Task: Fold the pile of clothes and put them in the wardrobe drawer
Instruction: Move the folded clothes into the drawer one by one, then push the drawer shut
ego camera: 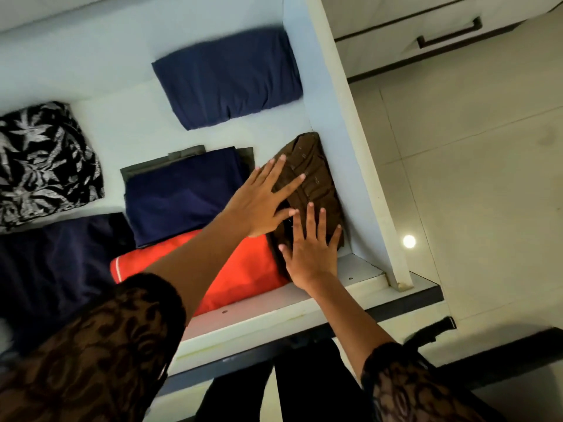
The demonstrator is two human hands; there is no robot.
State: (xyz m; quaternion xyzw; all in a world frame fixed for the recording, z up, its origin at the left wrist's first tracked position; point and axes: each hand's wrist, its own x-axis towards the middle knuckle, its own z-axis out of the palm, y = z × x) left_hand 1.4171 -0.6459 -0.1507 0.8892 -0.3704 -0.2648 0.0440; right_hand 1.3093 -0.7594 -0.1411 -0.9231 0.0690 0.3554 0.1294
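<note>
A folded brown garment [316,181] lies in the near right corner of the open white drawer [350,141], against its right wall. My left hand [262,202] lies flat on the garment's left side with fingers spread. Beside it, my right hand [310,251] presses the near end of the same garment, fingers straight. Neither hand grips the cloth.
Other folded clothes fill the drawer: a navy piece [225,77] at the back, a navy piece on a grey one [179,193] in the middle, an orange one [243,275] at the front, a black-and-white leaf print [42,159] and dark cloth [54,269] at left. Tiled floor [472,178] lies to the right.
</note>
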